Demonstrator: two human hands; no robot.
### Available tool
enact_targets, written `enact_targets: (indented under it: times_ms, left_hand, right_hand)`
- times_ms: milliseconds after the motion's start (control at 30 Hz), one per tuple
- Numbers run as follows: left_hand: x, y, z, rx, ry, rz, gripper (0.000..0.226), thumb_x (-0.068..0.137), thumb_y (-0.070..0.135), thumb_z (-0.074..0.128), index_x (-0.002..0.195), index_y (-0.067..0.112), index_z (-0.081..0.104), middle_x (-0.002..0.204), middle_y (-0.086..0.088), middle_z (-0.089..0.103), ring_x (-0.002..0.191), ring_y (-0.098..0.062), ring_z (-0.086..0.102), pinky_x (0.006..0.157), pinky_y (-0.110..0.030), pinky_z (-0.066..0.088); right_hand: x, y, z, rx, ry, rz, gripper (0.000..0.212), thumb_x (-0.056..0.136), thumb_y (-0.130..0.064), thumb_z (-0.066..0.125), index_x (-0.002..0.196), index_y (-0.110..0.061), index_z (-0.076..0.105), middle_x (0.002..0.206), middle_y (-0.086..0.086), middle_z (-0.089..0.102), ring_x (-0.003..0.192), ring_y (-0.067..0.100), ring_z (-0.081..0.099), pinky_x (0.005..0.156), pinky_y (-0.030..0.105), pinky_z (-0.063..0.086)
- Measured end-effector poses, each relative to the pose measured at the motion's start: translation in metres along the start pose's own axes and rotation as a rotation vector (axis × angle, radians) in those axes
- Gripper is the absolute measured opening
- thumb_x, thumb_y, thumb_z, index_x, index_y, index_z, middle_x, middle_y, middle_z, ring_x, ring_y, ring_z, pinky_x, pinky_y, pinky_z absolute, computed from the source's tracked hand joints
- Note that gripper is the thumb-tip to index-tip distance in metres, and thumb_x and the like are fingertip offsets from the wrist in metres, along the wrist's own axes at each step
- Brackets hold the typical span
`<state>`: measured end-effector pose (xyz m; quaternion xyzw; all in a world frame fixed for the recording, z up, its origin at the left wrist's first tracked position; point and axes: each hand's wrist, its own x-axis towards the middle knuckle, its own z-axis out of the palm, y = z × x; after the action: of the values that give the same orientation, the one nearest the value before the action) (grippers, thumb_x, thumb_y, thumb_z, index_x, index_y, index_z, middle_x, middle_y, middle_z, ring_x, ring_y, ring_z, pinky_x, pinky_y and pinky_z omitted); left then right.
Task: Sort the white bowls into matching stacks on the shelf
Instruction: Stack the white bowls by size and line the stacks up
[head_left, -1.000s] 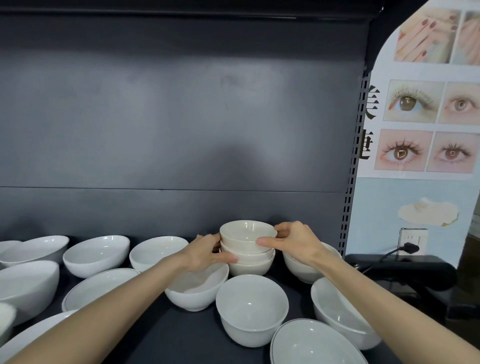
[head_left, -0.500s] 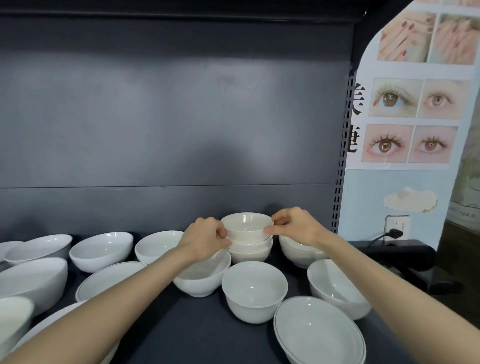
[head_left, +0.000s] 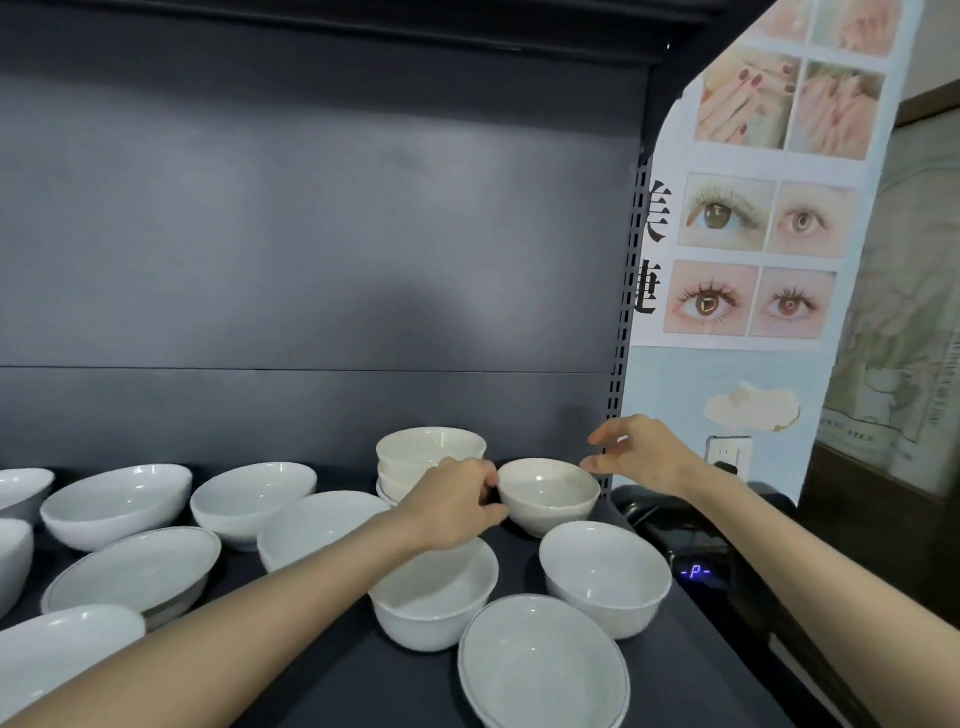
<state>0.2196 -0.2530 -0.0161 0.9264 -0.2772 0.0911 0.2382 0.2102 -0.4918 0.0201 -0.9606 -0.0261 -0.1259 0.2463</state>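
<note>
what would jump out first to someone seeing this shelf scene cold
Two bare arms reach in: the left hand grips the near rim of a cream bowl at the back right of the dark shelf, and the right hand hovers open beside its far rim. Left of it stands a small stack of cream bowls, with loose white bowls scattered around.

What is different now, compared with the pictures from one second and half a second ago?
Both hands let go of the stack of small cream bowls and moved right. The left hand now touches the near-left rim of the single cream bowl beside the stack; the right hand hovers open at its far-right rim. The stack and the other white bowls stayed in place.
</note>
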Motion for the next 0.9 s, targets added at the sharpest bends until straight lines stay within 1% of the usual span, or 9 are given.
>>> enact_targets:
  times_ms: [100,233,333,400,500,567,700,800,900]
  left_hand:
    - [0.011,0.006,0.011,-0.012,-0.067,-0.066,0.035,0.09,0.033,0.059,0.109,0.004,0.059,0.107,-0.011,0.064,0.099,-0.026,0.059,0.088,-0.038,0.047]
    - [0.025,0.014,0.023,-0.045,-0.177,-0.145,0.032,0.092,0.038,0.056,0.09,0.007,0.051,0.087,-0.006,0.056,0.079,-0.02,0.051,0.072,-0.029,0.042]
    - [0.032,0.02,0.028,-0.009,-0.216,-0.194,0.035,0.095,0.042,0.052,0.085,0.008,0.048,0.084,-0.006,0.052,0.078,-0.02,0.047,0.069,-0.027,0.037]
    - [0.036,0.017,0.033,-0.012,-0.234,-0.227,0.041,0.094,0.044,0.051,0.075,0.009,0.049,0.075,-0.004,0.051,0.072,-0.019,0.048,0.063,-0.024,0.037]
    - [0.039,0.015,0.036,-0.067,-0.24,-0.278,0.047,0.094,0.044,0.053,0.058,0.013,0.048,0.058,0.001,0.05,0.055,-0.011,0.045,0.05,-0.013,0.035]
    - [0.041,0.013,0.037,-0.105,-0.249,-0.288,0.046,0.092,0.044,0.055,0.063,0.008,0.057,0.063,-0.002,0.057,0.058,-0.013,0.047,0.057,-0.018,0.038]
    - [0.039,0.01,0.038,-0.288,-0.225,-0.316,0.048,0.086,0.04,0.065,0.093,-0.007,0.067,0.082,-0.015,0.068,0.071,-0.016,0.053,0.071,-0.028,0.042]
    - [0.038,0.012,0.04,-0.387,-0.158,-0.301,0.037,0.083,0.032,0.072,0.096,-0.003,0.068,0.095,-0.018,0.072,0.079,-0.017,0.059,0.082,-0.035,0.049]
    - [0.039,0.019,0.033,-0.5,-0.028,-0.276,0.031,0.078,0.026,0.077,0.096,0.003,0.067,0.086,-0.011,0.068,0.075,-0.017,0.056,0.076,-0.032,0.046]
  right_hand:
    - [0.004,0.018,0.003,0.066,-0.061,0.015,0.051,0.082,-0.029,0.074,0.127,-0.009,0.057,0.132,0.008,0.057,0.106,0.017,0.056,0.085,0.019,0.036]
    - [0.012,0.033,0.01,0.093,-0.151,0.007,0.062,0.082,-0.031,0.073,0.135,-0.01,0.049,0.136,0.009,0.053,0.119,0.02,0.054,0.091,0.021,0.037]
    - [0.02,0.043,0.016,0.171,-0.236,0.03,0.072,0.081,-0.032,0.073,0.141,-0.01,0.04,0.14,0.013,0.048,0.124,0.021,0.051,0.098,0.028,0.042]
    - [0.023,0.047,0.02,0.276,-0.318,0.073,0.078,0.082,-0.032,0.073,0.144,-0.008,0.033,0.143,0.011,0.046,0.127,0.021,0.048,0.098,0.032,0.047]
    - [0.025,0.052,0.025,0.378,-0.419,0.088,0.057,0.085,-0.029,0.07,0.131,-0.005,0.046,0.129,0.009,0.059,0.117,0.022,0.059,0.096,0.032,0.051]
    - [0.026,0.056,0.03,0.452,-0.433,0.066,0.045,0.085,-0.029,0.071,0.121,-0.006,0.057,0.117,0.009,0.067,0.107,0.021,0.065,0.093,0.031,0.053]
    - [0.028,0.062,0.034,0.586,-0.424,0.058,0.038,0.083,-0.022,0.073,0.115,-0.004,0.061,0.108,0.009,0.071,0.1,0.016,0.069,0.082,0.024,0.056]
    - [0.027,0.063,0.032,0.632,-0.41,0.038,0.036,0.082,-0.017,0.074,0.113,-0.003,0.063,0.106,0.008,0.072,0.098,0.015,0.069,0.08,0.023,0.055]
    - [0.026,0.062,0.023,0.731,-0.356,-0.011,0.029,0.083,-0.012,0.072,0.11,-0.004,0.064,0.105,0.009,0.072,0.096,0.015,0.07,0.079,0.022,0.055]
